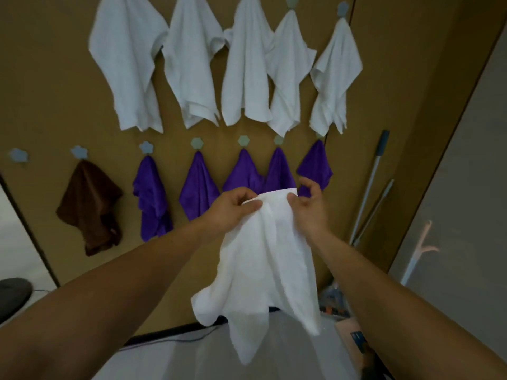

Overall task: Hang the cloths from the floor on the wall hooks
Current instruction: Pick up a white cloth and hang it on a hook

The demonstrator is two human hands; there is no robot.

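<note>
Counting, left to right.

- Bare hook, far left of the lower row: nothing on it.
- Brown cloth: hung, one.
- Purple cloths: hung, five, filling the rest of the lower row.
- White cloths, upper row: hung, five (the tops of the leftmost three are cut off by the frame).
- Left grip: clenched on the top edge of the held white cloth, thumb over the hem.
- Held white cloth: raised in front of the purple row, off the floor and on no hook, its corners dangling.
- Right grip: pinching the same edge at its other end.
- Mop handles: leaning against the wall at right.

Judged progress: eleven hung, one in hand, so late in the task. Only the one free hook shows. Whether more cloths lie on the floor cannot be told.
</note>
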